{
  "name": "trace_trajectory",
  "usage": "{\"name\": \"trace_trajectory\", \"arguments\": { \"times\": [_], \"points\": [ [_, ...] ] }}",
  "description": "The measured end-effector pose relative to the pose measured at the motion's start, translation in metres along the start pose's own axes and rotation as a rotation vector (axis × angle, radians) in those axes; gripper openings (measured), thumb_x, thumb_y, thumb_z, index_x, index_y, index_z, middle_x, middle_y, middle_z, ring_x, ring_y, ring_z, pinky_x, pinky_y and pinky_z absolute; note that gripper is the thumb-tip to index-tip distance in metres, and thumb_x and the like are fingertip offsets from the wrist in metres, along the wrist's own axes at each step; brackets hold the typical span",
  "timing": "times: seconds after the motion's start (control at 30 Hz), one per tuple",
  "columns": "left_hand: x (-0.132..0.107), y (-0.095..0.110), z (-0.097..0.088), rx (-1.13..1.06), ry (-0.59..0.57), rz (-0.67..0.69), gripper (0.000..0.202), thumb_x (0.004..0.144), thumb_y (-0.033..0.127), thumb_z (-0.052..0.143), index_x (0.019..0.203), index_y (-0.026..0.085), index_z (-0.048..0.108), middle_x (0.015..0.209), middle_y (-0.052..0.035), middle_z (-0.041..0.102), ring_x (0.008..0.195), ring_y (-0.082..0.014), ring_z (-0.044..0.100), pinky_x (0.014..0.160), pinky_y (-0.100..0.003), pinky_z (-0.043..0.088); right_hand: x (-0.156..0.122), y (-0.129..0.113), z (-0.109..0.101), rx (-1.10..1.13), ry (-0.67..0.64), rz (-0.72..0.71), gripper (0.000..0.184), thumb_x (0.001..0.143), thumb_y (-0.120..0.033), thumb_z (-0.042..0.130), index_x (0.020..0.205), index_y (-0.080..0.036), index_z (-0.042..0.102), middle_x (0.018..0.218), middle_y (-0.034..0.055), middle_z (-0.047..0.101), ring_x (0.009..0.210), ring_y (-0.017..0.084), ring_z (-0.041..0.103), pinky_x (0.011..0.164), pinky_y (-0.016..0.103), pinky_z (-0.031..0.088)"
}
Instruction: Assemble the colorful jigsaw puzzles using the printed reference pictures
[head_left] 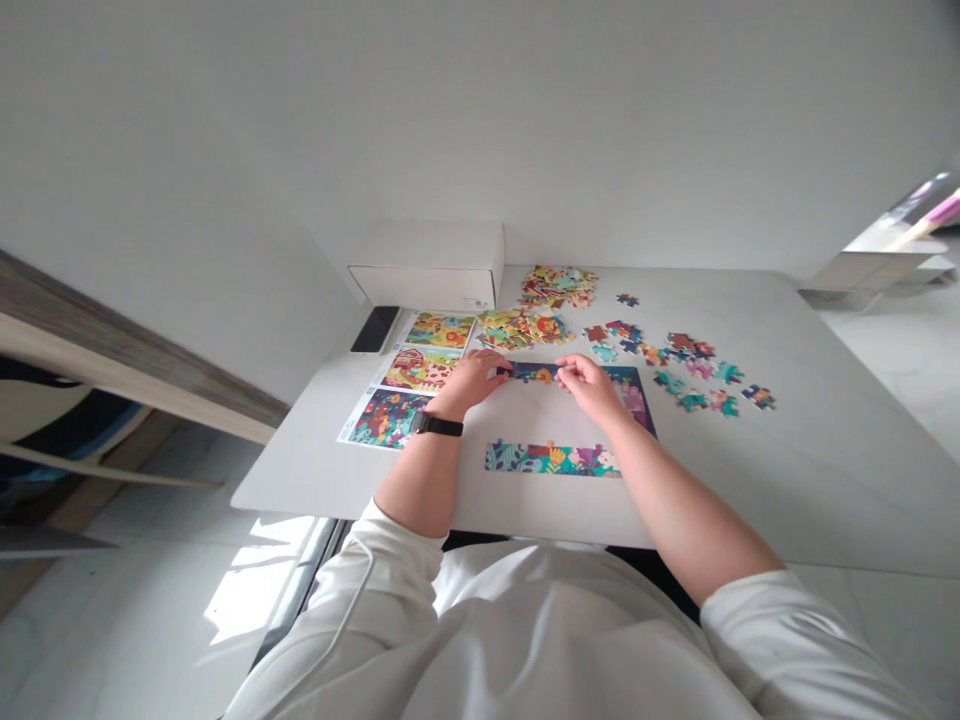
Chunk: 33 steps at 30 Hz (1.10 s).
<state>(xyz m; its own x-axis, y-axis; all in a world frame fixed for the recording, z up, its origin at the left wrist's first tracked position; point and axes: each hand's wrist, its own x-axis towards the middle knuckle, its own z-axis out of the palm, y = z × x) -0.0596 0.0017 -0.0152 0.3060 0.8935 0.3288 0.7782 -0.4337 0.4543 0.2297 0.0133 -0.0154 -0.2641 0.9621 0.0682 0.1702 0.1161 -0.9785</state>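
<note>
My left hand, with a black watch on its wrist, and my right hand both pinch a short dark strip of joined puzzle pieces lying on the white table. Just right of my right hand lies a dark assembled puzzle section. Nearer to me sits a separate joined row of leafy, colourful pieces. Loose blue and pink pieces are scattered to the right of my hands.
A sheet of three reference pictures lies left of my hands, with a black phone beyond it. A white box stands at the far edge. Two heaps of yellowish pieces lie beside it.
</note>
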Motion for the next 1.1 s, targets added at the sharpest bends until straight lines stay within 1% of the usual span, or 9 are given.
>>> {"name": "trace_trajectory", "arguments": {
  "times": [0.17,0.33,0.47,0.6,0.77,1.0,1.1],
  "points": [
    [0.0,0.0,0.0,0.009,-0.008,-0.006,0.021,0.094,0.027,0.075,0.112,0.027,0.085,0.123,-0.0101,0.082,0.122,-0.0334,0.072,0.114,-0.051,0.052,-0.001,-0.001,0.001,-0.008,0.0,-0.009,0.03,0.085,-0.042,0.071,0.109,-0.025,0.071,0.087,0.0011,0.075,0.08,0.02,0.072,0.075,0.033,0.057],
    [-0.001,0.003,-0.001,0.021,-0.016,-0.037,0.023,0.092,0.026,0.073,0.111,0.027,0.085,0.121,-0.0103,0.082,0.121,-0.0335,0.072,0.114,-0.052,0.053,0.0,0.001,0.001,-0.019,-0.006,-0.015,0.029,0.086,-0.04,0.07,0.111,-0.026,0.071,0.089,0.0014,0.077,0.08,0.02,0.072,0.075,0.033,0.057],
    [0.0,0.008,-0.001,0.02,0.014,-0.031,0.022,0.093,0.025,0.072,0.111,0.027,0.085,0.124,-0.0097,0.081,0.122,-0.0327,0.071,0.115,-0.052,0.053,0.0,0.003,0.001,-0.036,0.004,-0.023,0.028,0.087,-0.042,0.07,0.11,-0.026,0.071,0.09,0.0017,0.078,0.081,0.02,0.073,0.075,0.033,0.056],
    [0.001,0.014,-0.001,0.0,0.019,-0.018,0.02,0.094,0.024,0.071,0.106,0.027,0.086,0.121,-0.0094,0.082,0.117,-0.0325,0.073,0.114,-0.052,0.053,0.0,0.004,0.002,-0.04,-0.001,-0.029,0.027,0.087,-0.04,0.069,0.11,-0.027,0.072,0.09,0.0014,0.078,0.081,0.02,0.073,0.077,0.034,0.056],
    [0.004,0.015,0.003,0.0,0.001,-0.02,0.022,0.09,0.02,0.071,0.102,0.028,0.088,0.119,-0.0086,0.083,0.113,-0.0331,0.074,0.111,-0.052,0.055,-0.001,0.004,0.004,-0.05,0.003,-0.029,0.025,0.088,-0.039,0.069,0.109,-0.027,0.073,0.091,0.0016,0.079,0.08,0.02,0.073,0.076,0.033,0.056],
    [0.004,0.014,0.005,0.019,-0.003,-0.026,0.023,0.09,0.02,0.071,0.103,0.028,0.088,0.121,-0.0086,0.082,0.115,-0.0329,0.073,0.112,-0.051,0.055,-0.001,0.003,0.005,-0.062,-0.023,-0.018,0.022,0.089,-0.032,0.067,0.109,-0.026,0.074,0.091,0.0014,0.08,0.082,0.02,0.074,0.078,0.033,0.056],
    [0.004,0.015,0.005,0.032,-0.007,-0.026,0.028,0.09,0.019,0.07,0.11,0.028,0.087,0.122,-0.0094,0.082,0.116,-0.0331,0.073,0.111,-0.051,0.056,-0.002,0.002,0.005,-0.064,-0.034,-0.023,0.021,0.09,-0.03,0.065,0.109,-0.025,0.074,0.091,0.0018,0.08,0.083,0.02,0.075,0.081,0.034,0.056]
  ]
}}
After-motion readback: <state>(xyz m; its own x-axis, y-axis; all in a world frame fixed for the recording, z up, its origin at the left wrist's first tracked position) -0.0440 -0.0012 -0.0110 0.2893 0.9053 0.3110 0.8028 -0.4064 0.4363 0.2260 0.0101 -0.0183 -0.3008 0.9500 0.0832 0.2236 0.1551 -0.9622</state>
